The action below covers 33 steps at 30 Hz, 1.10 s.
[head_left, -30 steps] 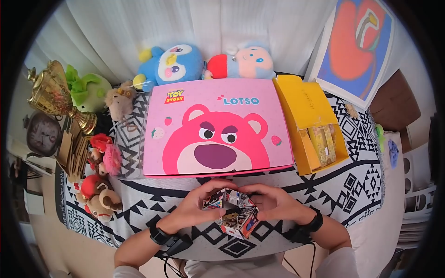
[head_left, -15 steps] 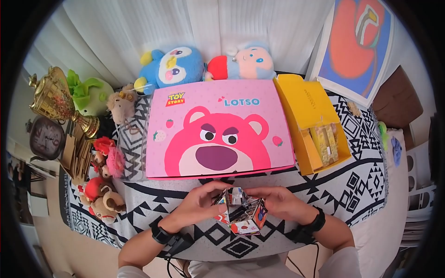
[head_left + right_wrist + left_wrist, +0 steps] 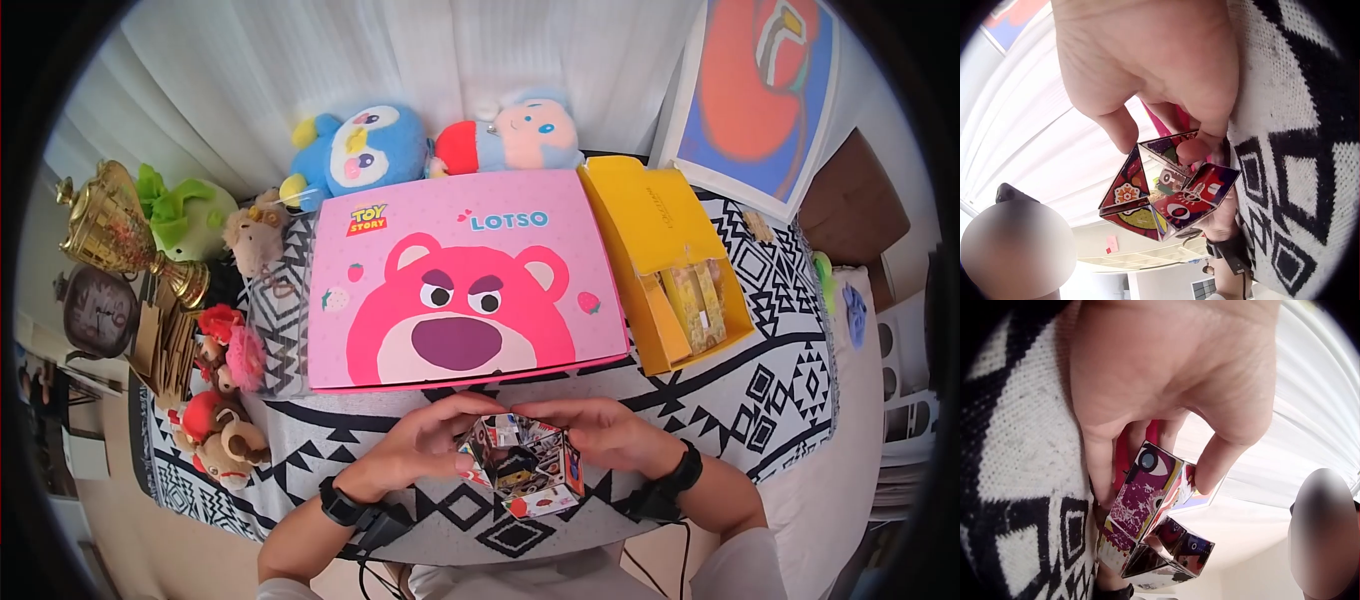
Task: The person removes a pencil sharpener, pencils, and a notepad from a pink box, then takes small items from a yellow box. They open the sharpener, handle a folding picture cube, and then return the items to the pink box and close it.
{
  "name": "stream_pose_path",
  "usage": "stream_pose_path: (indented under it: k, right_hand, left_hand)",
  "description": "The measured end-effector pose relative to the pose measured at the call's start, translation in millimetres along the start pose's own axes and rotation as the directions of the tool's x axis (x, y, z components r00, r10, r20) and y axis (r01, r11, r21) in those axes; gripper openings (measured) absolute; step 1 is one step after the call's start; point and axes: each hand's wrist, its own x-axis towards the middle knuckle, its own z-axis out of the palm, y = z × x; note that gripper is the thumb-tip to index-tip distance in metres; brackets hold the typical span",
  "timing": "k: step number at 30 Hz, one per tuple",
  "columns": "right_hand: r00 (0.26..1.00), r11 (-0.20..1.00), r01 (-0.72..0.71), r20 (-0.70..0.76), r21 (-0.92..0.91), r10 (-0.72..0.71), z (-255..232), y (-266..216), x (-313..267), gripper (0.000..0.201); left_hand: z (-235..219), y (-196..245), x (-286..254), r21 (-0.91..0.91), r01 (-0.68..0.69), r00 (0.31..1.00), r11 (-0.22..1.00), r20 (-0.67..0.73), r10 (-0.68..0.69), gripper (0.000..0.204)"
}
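Observation:
Both hands hold a folding magnetic puzzle cube, its printed triangular faces spread into a ring with a hollow middle. My left hand grips the left side; in the left wrist view its thumb presses one face and its fingers reach behind the purple face. On the other side my right hand holds the ring. Its thumb sits at a peak of the puzzle, and a fingertip lies on an inner face. The rest of the right fingers are partly hidden.
A pink box with a bear face lies just beyond the hands. An open yellow box adjoins it on the right. Plush toys line the back, and a gold trophy and a clock stand left. Patterned cloth covers the table.
The puzzle has shifted slightly right and turned, and its hollow middle now faces up more plainly. Both hands keep their hold, the right hand having moved a little right.

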Motion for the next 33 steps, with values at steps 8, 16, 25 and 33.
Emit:
stream_pose_path:
  k: [8, 16, 25, 33]
  right_hand:
    - [0.994, 0.998, 0.042, -0.104, 0.037, -0.038, 0.6, 0.1, 1.2, 0.055]
    - [0.993, 0.996, -0.028, -0.117, -0.087, 0.018, 0.6, 4.7, 2.6, 0.048]
    - [0.991, 0.998, -0.066, -0.12, 0.003, 0.066, -5.3, 7.5, 3.0, 0.048]
    - [0.995, 0.762, -0.091, -0.028, -0.642, 0.095, 19.4, 0.6, 0.7, 0.068]
  left_hand:
    - [-5.4, -2.4, -0.2, -0.142, 0.009, 1.0, 0.99, 0.029, -0.005, 0.058]
    - [2.6, -8.8, 3.7, 0.2, -0.092, 0.995, 0.975, -0.018, 0.098, 0.051]
    - [-1.9, -12.4, -1.2, 0.169, -0.003, 0.979, 0.986, -0.203, 0.038, 0.043]
    - [0.5, -15.6, -0.8, -0.149, -0.036, 0.97, 0.988, -0.244, -0.001, 0.041]
